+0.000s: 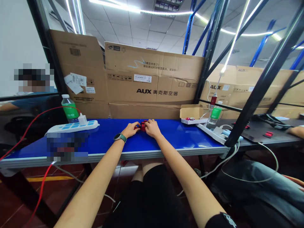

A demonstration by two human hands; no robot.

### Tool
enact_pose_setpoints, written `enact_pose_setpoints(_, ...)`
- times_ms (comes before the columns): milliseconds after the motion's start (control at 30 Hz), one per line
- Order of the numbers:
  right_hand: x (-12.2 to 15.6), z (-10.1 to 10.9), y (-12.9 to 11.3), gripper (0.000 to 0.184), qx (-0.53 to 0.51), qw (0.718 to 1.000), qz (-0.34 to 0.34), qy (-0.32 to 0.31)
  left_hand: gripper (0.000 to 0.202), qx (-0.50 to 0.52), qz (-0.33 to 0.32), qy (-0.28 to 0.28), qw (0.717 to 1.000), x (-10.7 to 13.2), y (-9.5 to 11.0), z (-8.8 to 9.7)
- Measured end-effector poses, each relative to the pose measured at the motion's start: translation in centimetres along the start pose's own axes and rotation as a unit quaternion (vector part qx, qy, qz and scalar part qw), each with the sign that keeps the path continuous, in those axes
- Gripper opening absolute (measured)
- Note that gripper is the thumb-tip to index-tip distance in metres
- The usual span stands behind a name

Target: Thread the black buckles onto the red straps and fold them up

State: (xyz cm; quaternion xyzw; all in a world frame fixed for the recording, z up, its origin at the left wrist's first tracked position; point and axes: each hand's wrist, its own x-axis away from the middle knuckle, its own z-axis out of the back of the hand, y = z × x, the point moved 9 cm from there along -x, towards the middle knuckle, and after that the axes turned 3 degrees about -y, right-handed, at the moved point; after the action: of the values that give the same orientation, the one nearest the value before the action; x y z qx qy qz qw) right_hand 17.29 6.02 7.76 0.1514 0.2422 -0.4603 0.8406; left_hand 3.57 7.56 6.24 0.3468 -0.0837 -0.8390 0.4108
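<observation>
Small red blocks (143,126) are bunched between my two hands on the blue tabletop (114,142); their exact kind is too small to make out. My left hand (131,129), with a watch (120,137) on its wrist, has thumb and fingers closed on a small red piece at the left of the bunch. From the right, my right hand (153,128) curls its fingers over the red blocks and grips them. The fingers hide part of the blocks.
A white power strip (73,126) and a water bottle (69,109) stand at left. An open cardboard box (193,114) with small red items sits at back right. Cardboard panels (154,80) wall the back. A red cable (26,131) hangs at left. Other people sit either side.
</observation>
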Motion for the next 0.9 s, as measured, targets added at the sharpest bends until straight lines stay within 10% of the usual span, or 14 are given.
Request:
enact_pose_setpoints(200,0.0,-0.5,-1.1,0.027,0.016,0.998,0.051,-0.020,0.021,0.010,-0.004,-0.013,1.000,-0.1,-0.5,-0.6)
enact_pose_setpoints(900,-1.0,-5.7,5.1,0.018,-0.246,0.959,-0.118,-0.074,0.030,-0.209,-0.082,-0.041,0.974,0.3,4.0,-0.8)
